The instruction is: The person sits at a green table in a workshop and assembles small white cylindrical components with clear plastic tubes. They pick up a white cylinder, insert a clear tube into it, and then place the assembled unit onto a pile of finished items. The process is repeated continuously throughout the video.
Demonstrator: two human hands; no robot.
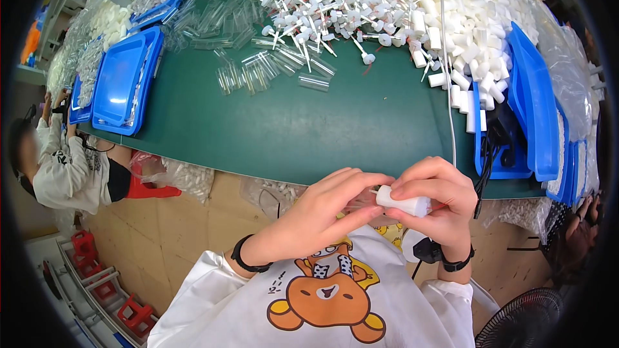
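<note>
My right hand (pixel 438 196) grips a white plastic cylinder (pixel 401 202) between thumb and fingers, just off the table's near edge. A translucent cap with a thin red wire shows at its right end, and a small white tip sticks out on its left. Close against that tip, my left hand (pixel 332 205) is closed on a clear tube (pixel 361 205), mostly covered by the fingers. The two pieces nearly meet; whether they touch I cannot tell.
On the green table (pixel 277 125) lie clear tubes (pixel 258 71), a heap of white-stemmed parts with red wires (pixel 342 9), and piled white cylinders (pixel 464 19). Blue trays (pixel 119 80) stand left and right (pixel 535 103). A white cable (pixel 445 45) crosses the table. Another person (pixel 71 161) sits at left.
</note>
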